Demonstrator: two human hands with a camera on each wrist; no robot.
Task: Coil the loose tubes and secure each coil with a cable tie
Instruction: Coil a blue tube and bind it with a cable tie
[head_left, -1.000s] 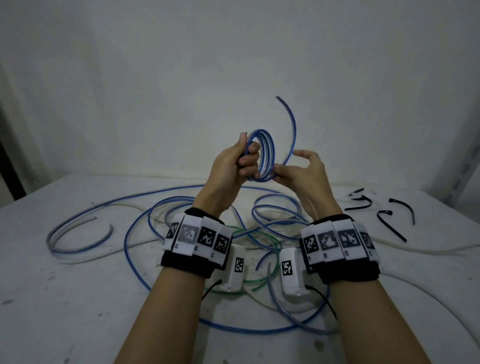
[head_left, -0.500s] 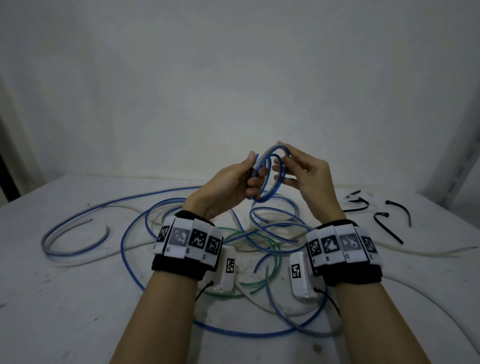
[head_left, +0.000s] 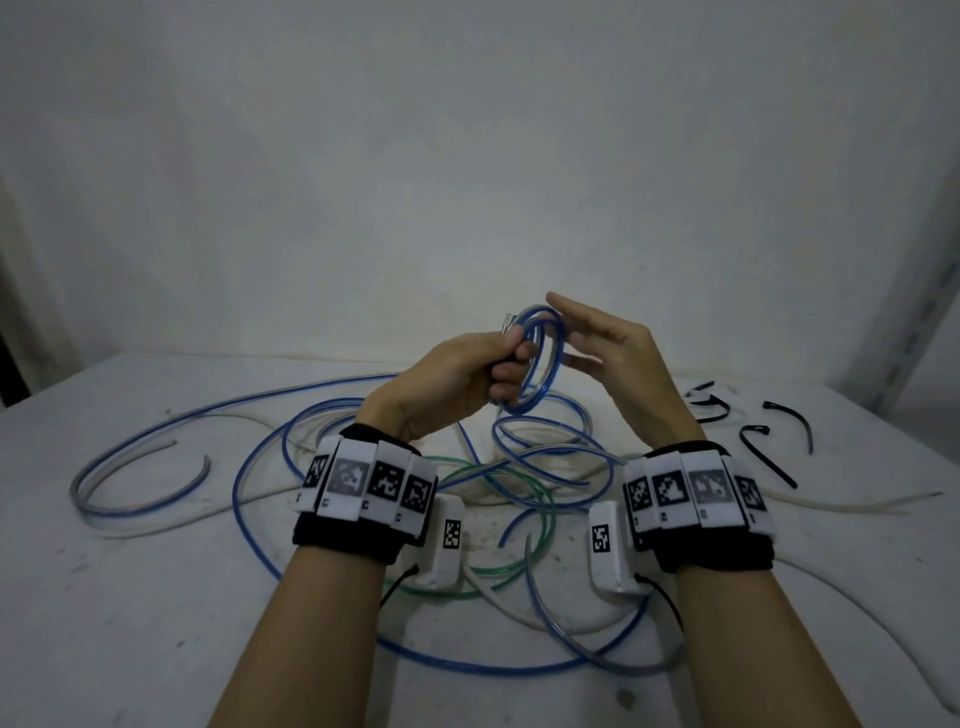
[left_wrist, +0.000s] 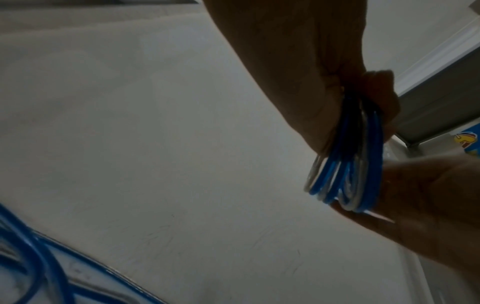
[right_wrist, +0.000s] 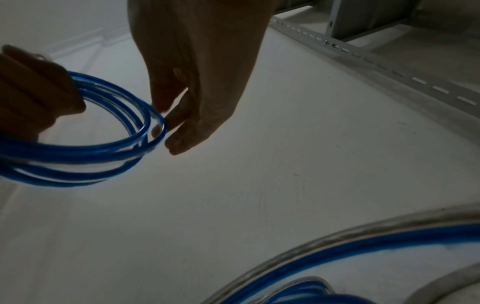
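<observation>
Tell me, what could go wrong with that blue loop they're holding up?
The blue coil has no tie on it yet; only the left hand grips it, so it might spring open if that grip loosens. The right hand just touches the coil with straight fingers, so it may not catch it. The cable ties lie off to the right on the table, so reaching for one leaves a single hand holding.

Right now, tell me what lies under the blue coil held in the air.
Below the blue coil, gripped by the left hand, loose blue tubes loop over a green tube on the white table. The wrists and hands hide part of the tangle.
</observation>
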